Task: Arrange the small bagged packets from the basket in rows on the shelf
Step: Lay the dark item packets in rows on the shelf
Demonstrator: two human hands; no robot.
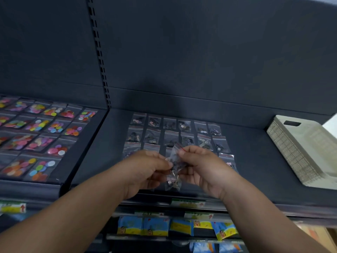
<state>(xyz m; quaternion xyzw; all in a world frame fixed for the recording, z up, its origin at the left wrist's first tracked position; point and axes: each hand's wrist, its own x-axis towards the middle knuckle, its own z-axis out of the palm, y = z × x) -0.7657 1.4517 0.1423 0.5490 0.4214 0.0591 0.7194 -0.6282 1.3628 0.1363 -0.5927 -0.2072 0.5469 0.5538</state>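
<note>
Two bare hands meet above the front of the shelf and share a grip on a small bunch of clear plastic zip packets (173,172) holding small dark and metallic pieces; how many packets make up the bunch cannot be told. The left hand (144,170) pinches the bunch from its side between curled fingers and thumb. The right hand (204,168), its fingers likewise curled, pinches the upper packet near its red zip line. The bunch is held up between the two hands, its lower end drooping toward the shelf's front edge. Directly behind it, rows of like packets (175,132) lie flat on the dark grey metal shelf (255,161): six side by side in the rear row, six in the next, and a nearer row partly hidden by the hands, one packet of which shows just right of the right hand. At the right end of the same shelf, well apart from the rows, stands a white woven plastic basket (300,152) with a slot handle in its wall; its contents are out of view. On the neighbouring shelf to the left, past a slotted black upright (100,57), lie clear packets of multicoloured round buttons (42,136), also in rows. Green-and-yellow price labels (12,207) line the front edges of both shelves, and blue-and-yellow printed sachets (155,228) sit on the level below.
</note>
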